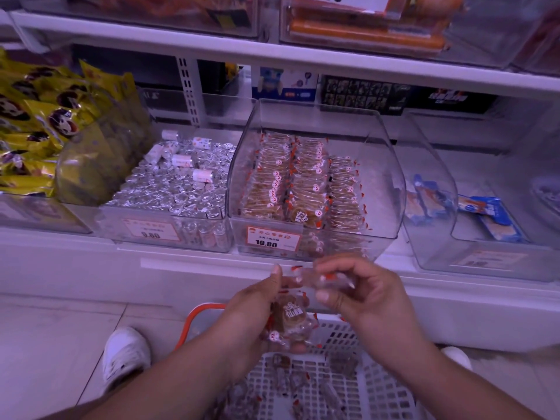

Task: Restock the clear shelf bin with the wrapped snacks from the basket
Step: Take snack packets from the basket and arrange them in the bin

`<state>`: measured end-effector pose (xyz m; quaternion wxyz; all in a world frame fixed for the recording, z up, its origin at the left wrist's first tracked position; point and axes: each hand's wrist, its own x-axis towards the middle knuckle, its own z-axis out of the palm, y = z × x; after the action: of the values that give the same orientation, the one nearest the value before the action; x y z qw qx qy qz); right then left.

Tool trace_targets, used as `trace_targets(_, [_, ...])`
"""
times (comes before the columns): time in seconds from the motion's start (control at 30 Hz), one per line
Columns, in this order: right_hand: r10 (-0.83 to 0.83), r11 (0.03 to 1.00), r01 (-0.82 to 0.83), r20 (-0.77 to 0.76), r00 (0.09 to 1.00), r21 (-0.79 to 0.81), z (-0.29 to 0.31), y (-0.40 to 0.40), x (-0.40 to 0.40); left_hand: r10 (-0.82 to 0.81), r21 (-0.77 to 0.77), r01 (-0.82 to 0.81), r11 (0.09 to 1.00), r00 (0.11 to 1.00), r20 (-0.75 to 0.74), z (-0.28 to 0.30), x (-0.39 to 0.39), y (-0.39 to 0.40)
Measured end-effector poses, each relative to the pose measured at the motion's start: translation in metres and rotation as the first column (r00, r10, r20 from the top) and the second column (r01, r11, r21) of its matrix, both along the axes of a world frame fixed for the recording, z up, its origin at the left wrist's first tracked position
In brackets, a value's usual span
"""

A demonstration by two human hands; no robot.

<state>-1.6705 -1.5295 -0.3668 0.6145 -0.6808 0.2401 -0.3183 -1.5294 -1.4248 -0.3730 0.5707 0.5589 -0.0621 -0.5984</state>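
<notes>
The clear shelf bin [385, 183] stands on the lower shelf, holding several rows of clear-wrapped brown snacks [303, 183] with red-edged seals. Below it, my left hand [257, 301] grips a small stack of the same wrapped snacks [291, 316]. My right hand [357, 292] pinches one wrapped snack [315, 275] at its edge, just above the left hand's stack. Both hands hover over the white perforated basket [378, 389] with an orange handle, where several more wrapped snacks [285, 377] lie on the bottom.
A bin of silver foil-wrapped rolls [175, 183] sits left of the target bin, with yellow snack bags [45, 122] farther left. Clear bins with blue packets [430, 198] stand to the right. White shoes [124, 356] rest on the tiled floor beside the basket.
</notes>
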Motion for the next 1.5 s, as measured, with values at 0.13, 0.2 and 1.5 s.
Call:
trace_targets(0.13, [0.108,0.953,-0.132,-0.102,0.989,-0.273,-0.009,0.017,0.000,-0.017,-0.074,0.012,0.997,0.998,-0.066,0.002,0.002,-0.003])
trace_targets(0.2, [0.239,0.920,-0.269,-0.136,0.961,-0.284,-0.011,0.021,-0.003,0.067,-0.119,-0.061,0.991,0.997,0.043,0.000,0.001,-0.003])
trace_targets(1.5, [0.198,0.909,-0.148,-0.092,0.976,0.390,0.021,0.019,0.006,0.176,-0.336,0.020,0.942,0.823,0.540,0.011,0.003,-0.004])
